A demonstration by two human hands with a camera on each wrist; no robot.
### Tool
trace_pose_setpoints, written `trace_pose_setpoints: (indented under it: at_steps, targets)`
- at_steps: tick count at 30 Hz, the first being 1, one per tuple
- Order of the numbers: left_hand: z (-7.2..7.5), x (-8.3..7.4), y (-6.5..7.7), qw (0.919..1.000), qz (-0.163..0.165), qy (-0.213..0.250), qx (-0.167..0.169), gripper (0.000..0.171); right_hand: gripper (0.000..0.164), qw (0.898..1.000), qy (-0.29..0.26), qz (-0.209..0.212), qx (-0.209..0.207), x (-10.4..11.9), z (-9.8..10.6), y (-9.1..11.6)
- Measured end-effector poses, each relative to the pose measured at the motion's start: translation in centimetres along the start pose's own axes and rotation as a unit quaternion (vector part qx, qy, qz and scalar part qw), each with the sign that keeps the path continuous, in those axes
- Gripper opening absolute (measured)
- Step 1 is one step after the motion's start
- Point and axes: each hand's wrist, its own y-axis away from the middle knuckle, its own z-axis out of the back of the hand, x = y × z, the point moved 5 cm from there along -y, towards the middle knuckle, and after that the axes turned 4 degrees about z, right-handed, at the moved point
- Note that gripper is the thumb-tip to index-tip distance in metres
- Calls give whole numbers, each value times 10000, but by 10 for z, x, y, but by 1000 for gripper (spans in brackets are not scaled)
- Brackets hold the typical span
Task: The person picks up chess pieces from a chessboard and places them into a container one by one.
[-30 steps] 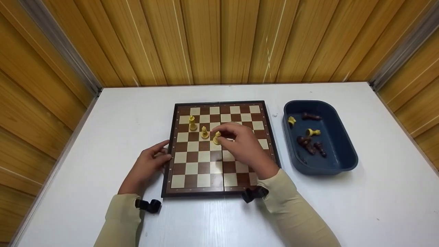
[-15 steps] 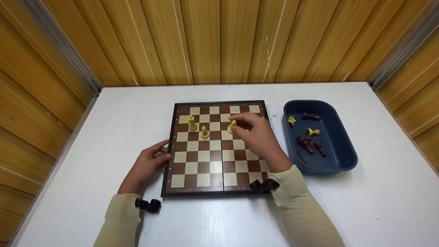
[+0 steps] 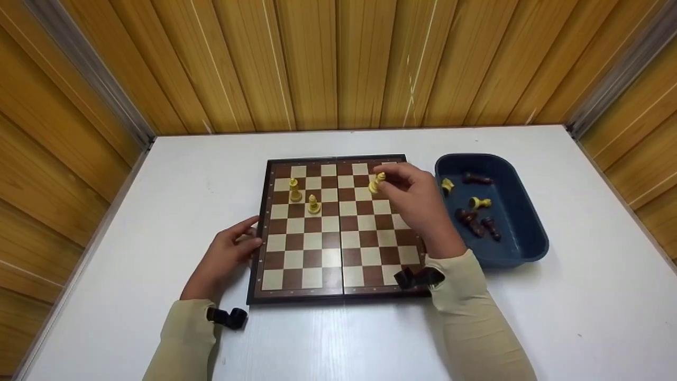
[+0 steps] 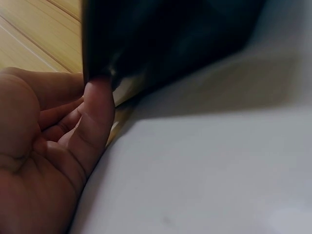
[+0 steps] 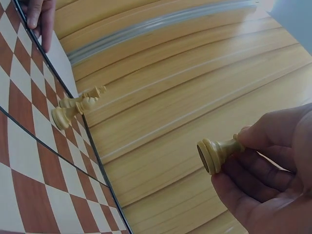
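Observation:
My right hand pinches a cream bishop between thumb and fingers, tilted and raised over the far right part of the chessboard. In the right wrist view the base of the held bishop points away from the palm, its top hidden by the fingers. My left hand rests with thumb and forefinger against the board's left edge; the left wrist view shows the thumb touching the dark side. Upright on the board's left half stand another cream bishop and a taller cream piece.
A dark blue plastic box stands to the board's right on the white table. Inside lie several dark brown pieces and cream pieces. Wood-patterned panels rise behind the table and on both sides.
My right hand has carried the bishop from the board's middle to the right and away from me, lifting and tilting it. The left hand stays at the left edge.

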Motion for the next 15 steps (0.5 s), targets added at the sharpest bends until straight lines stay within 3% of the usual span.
trace_pose_setpoints:
  at_steps: [15]
  targets:
    - [2, 0, 1, 9997, -151, -179, -28, 57, 26, 9975, 94, -271, -650, -6, 42, -1]
